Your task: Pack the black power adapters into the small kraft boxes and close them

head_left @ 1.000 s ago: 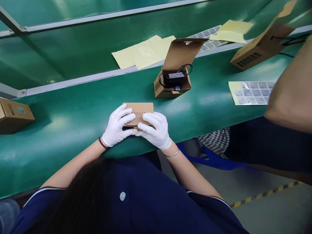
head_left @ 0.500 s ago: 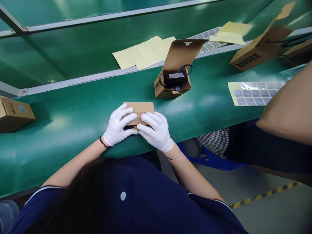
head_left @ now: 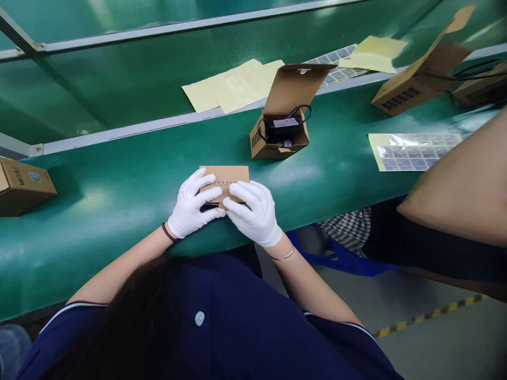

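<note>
A small brown cardboard box (head_left: 225, 173) with dark print on its lid sits between my hands near the table's front edge. My left hand (head_left: 194, 205), in a white glove, grips its left side, fingers over the lid and thumb at the front. My right hand (head_left: 255, 211), gloved too, holds the right front corner with fingertips on the lid and front edge. A narrow dark gap shows under the lid's front edge between my thumbs. What lies inside this box is hidden.
Beyond my hands stands an open cardboard box (head_left: 257, 145) holding a black adapter and cable. A closed box (head_left: 29, 184) is at left, another open box (head_left: 400, 95) at right. Label sheets (head_left: 412, 153) and yellow backing paper (head_left: 237, 87) lie around. A co-worker's arm (head_left: 463, 179) reaches in from the right.
My thumbs have shifted slightly at the box's front edge, and the gap under the lid looks smaller. The co-worker's arm at right has moved a little to the left.
</note>
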Available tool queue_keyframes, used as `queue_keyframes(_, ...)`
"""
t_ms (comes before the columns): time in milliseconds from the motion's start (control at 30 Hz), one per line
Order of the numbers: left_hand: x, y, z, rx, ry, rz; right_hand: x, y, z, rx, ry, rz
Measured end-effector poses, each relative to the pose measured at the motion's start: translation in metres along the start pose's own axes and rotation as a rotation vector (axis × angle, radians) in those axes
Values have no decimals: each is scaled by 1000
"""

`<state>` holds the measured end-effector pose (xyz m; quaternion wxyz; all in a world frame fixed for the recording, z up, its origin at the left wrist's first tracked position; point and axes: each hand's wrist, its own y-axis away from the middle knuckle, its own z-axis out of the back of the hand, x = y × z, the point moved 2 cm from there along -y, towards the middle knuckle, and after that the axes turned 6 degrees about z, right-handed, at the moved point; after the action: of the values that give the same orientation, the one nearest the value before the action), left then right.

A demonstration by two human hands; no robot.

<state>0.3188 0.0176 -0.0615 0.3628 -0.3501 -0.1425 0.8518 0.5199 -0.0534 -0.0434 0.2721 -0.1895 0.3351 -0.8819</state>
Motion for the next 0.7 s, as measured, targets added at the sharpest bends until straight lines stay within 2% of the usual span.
queue_keyframes(100,-1,1,1,-49,43,-46,3,-4,2,-57,5,32)
queue_keyframes(167,-1,1,0,-76,68,-50,5,-5,2,-88,-12,-1)
queue_keyframes(233,-2,1,-3,-105,76,-41,6,-4,0,-125,-46,-109)
queue_keyframes(333,-4,-3,-6,-160,26,-20,4,0,-9,-161,-74,-359)
queue_keyframes(400,-11,-8,-5,-203,-31,-18,2,3,-18,-148,-97,-535)
queue_keyframes(467,-22,-14,2,-229,-95,-33,2,3,-27,-116,-165,-640)
queue_keyframes(533,-35,-18,11,-167,-169,-29,3,-3,-32,-34,-276,-615)
queue_keyframes(600,-42,-22,20,-36,-231,18,1,-15,-30,89,-377,-482)
queue_keyframes(667,-38,-26,29,60,-263,69,-11,-31,-16,151,-382,-350)
queue_keyframes(700,-31,-28,34,82,-274,80,-24,-38,-6,130,-330,-324)
